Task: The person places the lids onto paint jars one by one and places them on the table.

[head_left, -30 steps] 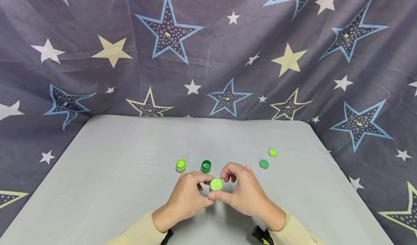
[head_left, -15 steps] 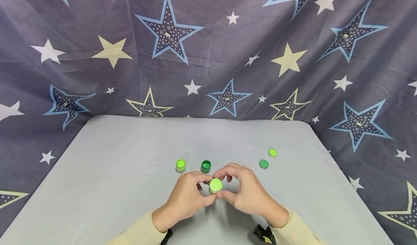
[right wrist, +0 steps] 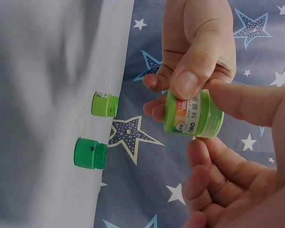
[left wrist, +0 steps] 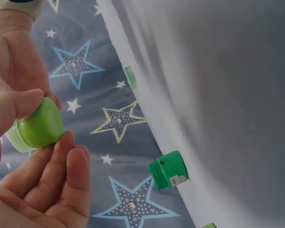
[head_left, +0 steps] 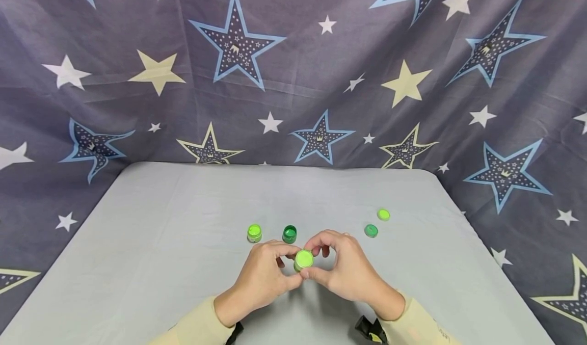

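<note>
A small light green paint jar [head_left: 303,259] with its lid on is held above the table between both hands. My left hand [head_left: 266,269] grips the jar's body, the thumb pressing on the label in the right wrist view. My right hand [head_left: 341,268] pinches around the lid [right wrist: 213,116] with thumb and fingers. Just beyond the hands, an open dark green jar [head_left: 290,234] and an open light green jar [head_left: 254,233] stand upright on the table.
Two loose lids lie to the right on the table [head_left: 183,207]: a dark green lid [head_left: 371,231] and a light green lid [head_left: 383,214]. A star-patterned cloth [head_left: 298,90] hangs behind the table and along its sides.
The fingers of my right hand have shifted round the lid, from index finger lifted off to closed in on its rim. The left hand and the standing jars have stayed put.
</note>
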Demonstrator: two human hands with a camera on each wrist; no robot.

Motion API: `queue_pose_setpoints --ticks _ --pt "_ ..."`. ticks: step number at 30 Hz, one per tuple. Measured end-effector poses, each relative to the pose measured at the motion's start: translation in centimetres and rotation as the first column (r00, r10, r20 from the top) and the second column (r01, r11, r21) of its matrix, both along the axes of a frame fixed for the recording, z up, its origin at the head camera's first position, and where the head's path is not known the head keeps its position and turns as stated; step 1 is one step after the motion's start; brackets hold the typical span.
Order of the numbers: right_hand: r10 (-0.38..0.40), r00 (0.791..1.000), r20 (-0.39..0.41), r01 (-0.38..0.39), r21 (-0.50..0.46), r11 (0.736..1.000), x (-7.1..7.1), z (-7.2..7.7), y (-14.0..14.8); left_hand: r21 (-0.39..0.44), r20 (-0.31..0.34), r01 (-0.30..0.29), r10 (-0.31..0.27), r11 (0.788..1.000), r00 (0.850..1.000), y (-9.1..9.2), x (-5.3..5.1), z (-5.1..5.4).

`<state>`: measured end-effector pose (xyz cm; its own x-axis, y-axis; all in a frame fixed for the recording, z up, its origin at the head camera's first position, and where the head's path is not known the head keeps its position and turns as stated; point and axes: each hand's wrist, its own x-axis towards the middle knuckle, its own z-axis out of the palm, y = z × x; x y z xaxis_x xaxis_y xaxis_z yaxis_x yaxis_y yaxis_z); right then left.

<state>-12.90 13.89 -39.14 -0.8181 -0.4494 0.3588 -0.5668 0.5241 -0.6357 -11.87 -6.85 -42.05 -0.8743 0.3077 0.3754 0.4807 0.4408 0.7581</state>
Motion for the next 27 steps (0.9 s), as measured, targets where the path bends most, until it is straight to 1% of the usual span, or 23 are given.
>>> queue_pose_setpoints --ticks 6,10,16,22,24,27 --pt "-0.014 1.0 0.005 0.014 -0.018 1.0 0.08 -0.12 -0.23 0.0 0.001 -0.008 0.008 1.0 1.0 0.06 0.09 0.05" --pt "-0.033 0.999 0.0 0.033 -0.015 0.999 0.11 -0.25 -0.3 -0.002 0.002 -0.012 0.012 1.0 1.0 0.08 0.12 0.03" --pt "-0.067 0.998 -0.013 0.067 0.001 0.998 0.18 -0.4 -0.32 0.001 -0.014 -0.013 0.013 1.0 1.0 0.11 0.14 0.0" --pt "-0.101 0.995 0.024 0.1 0.037 0.994 0.26 -0.28 -0.31 0.0 -0.025 -0.009 0.009 1.0 1.0 0.1 0.1 -0.03" --pt "-0.098 0.995 0.031 0.096 0.041 0.994 0.21 -0.19 -0.25 0.0 -0.027 -0.007 0.007 1.0 1.0 0.09 0.08 -0.04" --pt "-0.061 0.998 0.016 0.061 0.027 0.998 0.07 -0.05 -0.09 0.0 -0.021 -0.004 0.004 1.0 1.0 0.06 0.08 -0.05"
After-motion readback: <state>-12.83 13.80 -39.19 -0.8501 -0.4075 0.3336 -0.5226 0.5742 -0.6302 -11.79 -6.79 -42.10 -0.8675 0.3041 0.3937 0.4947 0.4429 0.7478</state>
